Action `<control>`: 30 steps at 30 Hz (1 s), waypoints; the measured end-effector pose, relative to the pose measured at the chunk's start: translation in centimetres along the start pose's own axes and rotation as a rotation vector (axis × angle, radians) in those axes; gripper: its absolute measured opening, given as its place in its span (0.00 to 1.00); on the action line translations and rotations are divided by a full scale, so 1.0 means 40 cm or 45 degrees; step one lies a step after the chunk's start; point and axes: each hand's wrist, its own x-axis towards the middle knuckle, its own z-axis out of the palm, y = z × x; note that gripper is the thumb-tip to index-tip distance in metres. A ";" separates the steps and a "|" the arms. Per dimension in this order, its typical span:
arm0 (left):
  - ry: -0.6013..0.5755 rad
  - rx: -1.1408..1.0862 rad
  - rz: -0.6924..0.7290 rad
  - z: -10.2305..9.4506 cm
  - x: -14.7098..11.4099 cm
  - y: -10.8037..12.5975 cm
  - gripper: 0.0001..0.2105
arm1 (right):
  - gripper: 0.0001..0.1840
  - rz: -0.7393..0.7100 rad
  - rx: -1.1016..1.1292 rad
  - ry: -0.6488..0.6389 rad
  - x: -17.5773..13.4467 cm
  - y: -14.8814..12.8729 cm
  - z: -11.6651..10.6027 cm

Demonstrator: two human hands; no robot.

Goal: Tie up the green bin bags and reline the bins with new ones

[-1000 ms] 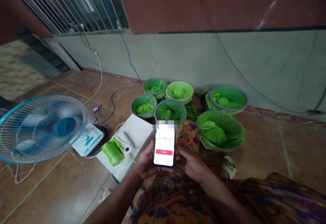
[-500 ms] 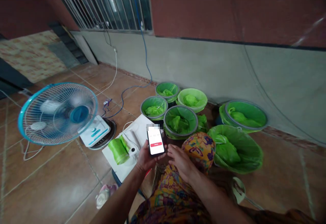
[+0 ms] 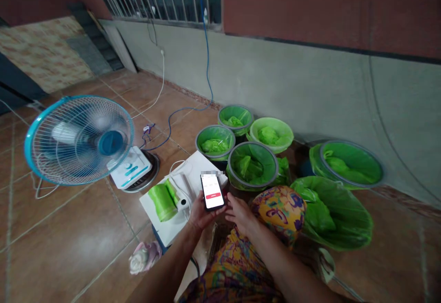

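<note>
A smartphone (image 3: 211,193) with a bright white screen and a red button lies in my left hand (image 3: 199,214), whose fingers wrap beneath it. Close to the phone's right edge is my right hand (image 3: 241,214), its fingers loosely stretched and apart, holding nothing; whether a fingertip touches the phone I cannot tell. Beside my left hand stands a small white table (image 3: 198,162). On it are a roll of bright green plastic (image 3: 161,202) and a white device (image 3: 182,184) with a round dark spot.
Several bins lined with green plastic, among them a grey-rimmed bin (image 3: 253,165) and a wide green-lined basket (image 3: 347,215), stand along the wall. At left is a blue fan (image 3: 79,140). A blue cable (image 3: 169,130) crosses the tiled floor. Patterned cloth covers my knee (image 3: 279,208).
The view has tilted down and turned slightly left, so the bins sit farther right. My right hand is a little closer to the phone, which stays in my left hand.
</note>
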 end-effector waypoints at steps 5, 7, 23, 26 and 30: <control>0.004 -0.027 -0.006 -0.019 0.014 0.001 0.21 | 0.22 -0.018 -0.006 0.011 0.008 -0.003 0.000; 0.002 -0.034 -0.006 -0.025 0.018 0.002 0.21 | 0.21 -0.027 -0.022 0.021 0.013 -0.005 0.004; 0.129 -0.065 0.081 0.001 -0.038 -0.008 0.25 | 0.32 -0.103 -0.066 0.010 0.054 0.027 0.016; 0.169 -0.074 0.097 -0.015 -0.045 -0.016 0.21 | 0.33 -0.101 -0.064 0.008 0.051 0.023 0.028; 0.170 -0.063 0.136 -0.024 -0.051 -0.021 0.17 | 0.35 -0.101 -0.072 -0.013 0.052 0.022 0.043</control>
